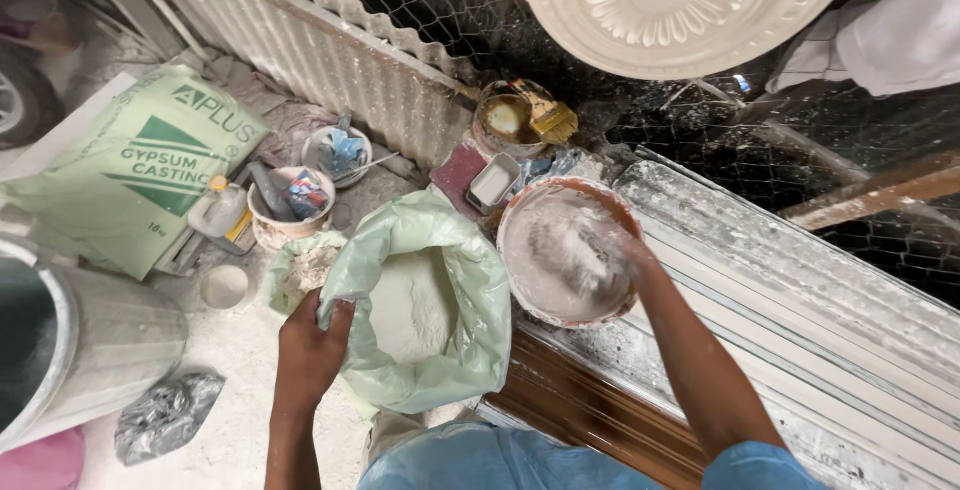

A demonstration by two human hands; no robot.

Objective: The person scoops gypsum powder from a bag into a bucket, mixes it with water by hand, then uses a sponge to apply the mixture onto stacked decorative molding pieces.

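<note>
**Bag held, hand in the bowl**

My left hand (310,335) grips the rim of the green bag (455,290) of white powder at my knees. Just beyond, my right hand (610,240), blurred and powder-coated, is inside the bowl (520,212); I cannot tell its grip. A brush tin (512,118) sits farther off.

Light blue short sleeves, bare forearms; right grip (610,250) blurred, prob. dusted w/ white powder.
</note>
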